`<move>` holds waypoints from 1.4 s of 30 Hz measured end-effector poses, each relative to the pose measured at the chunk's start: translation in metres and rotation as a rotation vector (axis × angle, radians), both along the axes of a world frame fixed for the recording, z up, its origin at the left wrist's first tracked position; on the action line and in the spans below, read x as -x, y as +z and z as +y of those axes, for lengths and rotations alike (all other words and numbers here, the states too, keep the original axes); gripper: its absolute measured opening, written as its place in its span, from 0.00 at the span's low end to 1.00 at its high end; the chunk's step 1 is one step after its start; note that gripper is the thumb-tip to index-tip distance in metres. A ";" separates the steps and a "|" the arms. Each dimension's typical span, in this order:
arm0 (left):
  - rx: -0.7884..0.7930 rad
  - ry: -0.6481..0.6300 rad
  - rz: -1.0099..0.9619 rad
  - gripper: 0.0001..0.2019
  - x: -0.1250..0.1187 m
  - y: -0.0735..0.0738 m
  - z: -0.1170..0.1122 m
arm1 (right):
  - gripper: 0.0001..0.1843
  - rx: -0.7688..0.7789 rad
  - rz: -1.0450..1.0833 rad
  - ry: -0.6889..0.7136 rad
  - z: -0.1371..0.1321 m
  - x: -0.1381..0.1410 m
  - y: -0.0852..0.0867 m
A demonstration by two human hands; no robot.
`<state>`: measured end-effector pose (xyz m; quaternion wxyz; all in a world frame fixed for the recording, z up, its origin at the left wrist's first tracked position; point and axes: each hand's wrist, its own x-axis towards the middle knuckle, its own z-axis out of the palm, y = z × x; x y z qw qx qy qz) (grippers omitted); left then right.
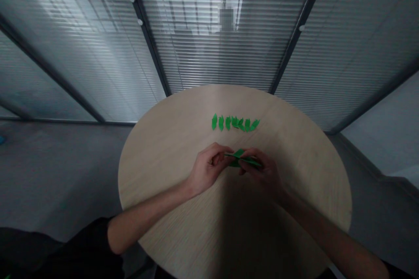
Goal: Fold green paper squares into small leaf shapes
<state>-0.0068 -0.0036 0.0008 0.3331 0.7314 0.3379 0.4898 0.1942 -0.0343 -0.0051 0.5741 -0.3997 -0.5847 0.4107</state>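
A piece of green paper (238, 156) is held just above the round wooden table (163, 170), pinched from both sides. My left hand (209, 166) grips its left end with curled fingers. My right hand (262, 172) pinches its right part, with the fingers folded over the paper. Beyond the hands, a row of several small folded green paper pieces (234, 123) lies on the tabletop.
The table stands against glass walls with horizontal blinds (212, 43) and dark frame posts (147, 39). Grey floor (59, 170) lies to the left of the table. A person's reflection shows faintly in the glass.
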 end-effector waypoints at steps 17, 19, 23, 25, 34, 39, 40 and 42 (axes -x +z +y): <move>0.170 -0.074 -0.103 0.07 -0.003 0.002 -0.008 | 0.06 -0.190 -0.018 0.033 -0.004 -0.003 0.002; 0.192 -0.088 -0.127 0.07 -0.003 0.003 -0.008 | 0.07 -0.205 -0.024 0.051 -0.005 -0.005 0.002; 0.297 -0.116 -0.195 0.09 -0.004 0.003 -0.008 | 0.08 -0.193 -0.055 0.049 -0.005 -0.008 0.002; 0.346 -0.138 -0.238 0.11 -0.006 0.003 -0.008 | 0.07 -0.164 -0.073 0.044 -0.005 -0.010 0.003; 0.413 -0.148 -0.307 0.17 -0.008 0.003 -0.009 | 0.08 -0.025 0.009 0.000 -0.006 -0.003 0.013; 0.401 -0.145 -0.334 0.18 -0.009 0.003 -0.009 | 0.11 0.000 0.002 -0.063 -0.007 0.001 0.013; 0.398 -0.146 -0.334 0.18 -0.009 0.002 -0.010 | 0.11 -0.005 0.001 -0.078 -0.007 0.002 0.013; 0.387 -0.150 -0.339 0.18 -0.009 0.002 -0.010 | 0.12 -0.016 -0.002 -0.111 -0.007 0.003 0.012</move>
